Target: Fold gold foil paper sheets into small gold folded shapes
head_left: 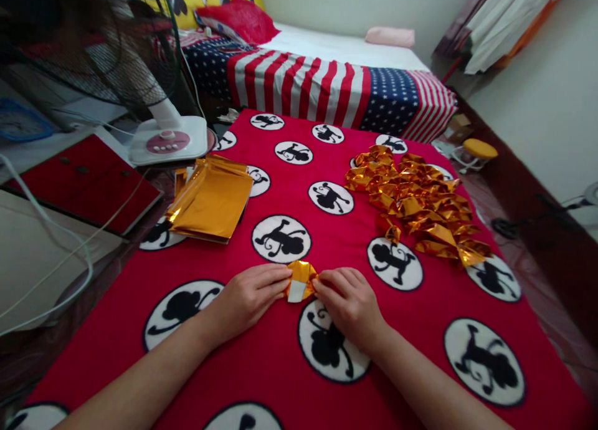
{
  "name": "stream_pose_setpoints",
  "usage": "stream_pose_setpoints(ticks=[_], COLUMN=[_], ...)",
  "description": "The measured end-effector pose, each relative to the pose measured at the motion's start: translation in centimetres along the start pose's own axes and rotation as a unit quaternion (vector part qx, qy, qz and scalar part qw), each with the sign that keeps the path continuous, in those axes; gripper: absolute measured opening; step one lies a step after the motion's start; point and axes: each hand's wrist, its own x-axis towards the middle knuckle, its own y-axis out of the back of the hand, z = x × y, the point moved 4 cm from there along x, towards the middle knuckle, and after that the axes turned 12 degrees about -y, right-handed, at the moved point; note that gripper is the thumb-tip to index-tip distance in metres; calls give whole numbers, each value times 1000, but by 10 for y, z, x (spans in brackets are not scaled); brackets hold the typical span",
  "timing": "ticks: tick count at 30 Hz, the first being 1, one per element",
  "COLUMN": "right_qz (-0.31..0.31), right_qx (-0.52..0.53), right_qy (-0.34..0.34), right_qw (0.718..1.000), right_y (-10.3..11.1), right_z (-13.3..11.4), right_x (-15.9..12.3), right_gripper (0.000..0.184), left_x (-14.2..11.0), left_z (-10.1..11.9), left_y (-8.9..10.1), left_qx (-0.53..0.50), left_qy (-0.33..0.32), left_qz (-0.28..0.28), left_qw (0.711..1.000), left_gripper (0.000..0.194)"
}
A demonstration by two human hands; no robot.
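A small folded piece of gold foil paper (300, 279), its white underside showing, lies on the red blanket (327, 168) between my hands. My left hand (250, 296) pinches its left edge with closed fingers. My right hand (348, 302) pinches its right edge, fingers curled. A flat stack of gold foil sheets (212, 199) lies to the far left. A heap of several folded gold foil pieces (415, 199) lies to the far right.
The blanket carries black cartoon figures in white circles. A white fan base (168, 140) and red flat case (88, 181) stand at the left with a white cable (56, 255). A bed with a flag-pattern cover (327, 87) is behind. A yellow-lidded container (476, 152) sits on the floor at right.
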Motion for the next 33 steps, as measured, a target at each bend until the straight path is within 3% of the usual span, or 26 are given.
stream_pose_setpoints(ticks=[9, 16, 33], right_qz=[15, 42, 29], right_qx=[54, 54, 55], right_qy=[-83, -68, -43], right_qw=[995, 995, 997], right_y=[0, 1, -1], right_z=[-3, -2, -3], right_x=[-1, -2, -5], right_gripper=[14, 17, 19], left_x=[2, 1, 3], left_z=[-4, -3, -1], left_y=[0, -1, 2], left_qx=[-8, -2, 27], left_qy=[16, 14, -3], left_qz=[8, 12, 7], left_qw=[1000, 1000, 1000], left_gripper=[23, 24, 24])
